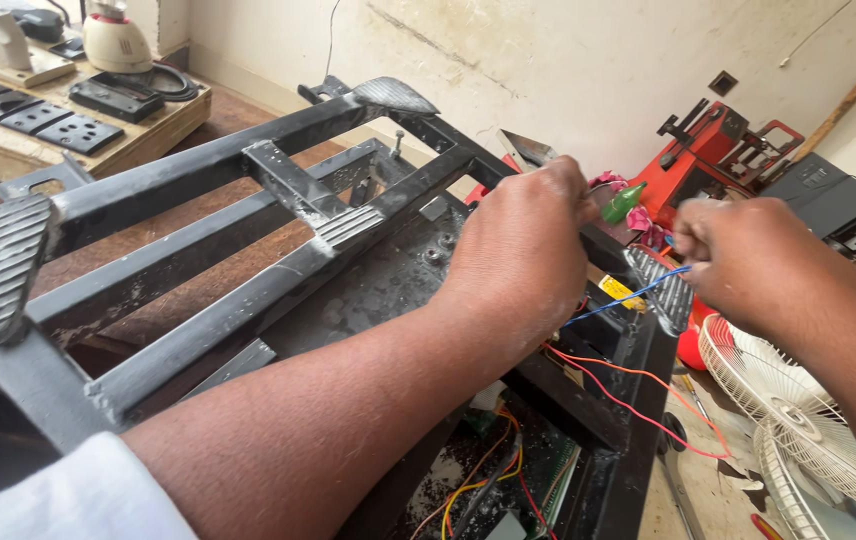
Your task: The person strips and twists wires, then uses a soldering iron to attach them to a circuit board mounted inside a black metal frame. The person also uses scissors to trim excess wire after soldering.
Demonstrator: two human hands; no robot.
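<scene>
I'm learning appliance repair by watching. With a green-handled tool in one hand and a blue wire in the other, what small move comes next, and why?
Probably bring the blue wire up to the green-handled tool: the right hand holds it taut, close beside the left hand.

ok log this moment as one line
left hand: on black metal frame, gripping green-handled tool | right hand: pulling thin blue wire | red wires: hanging loose
</scene>
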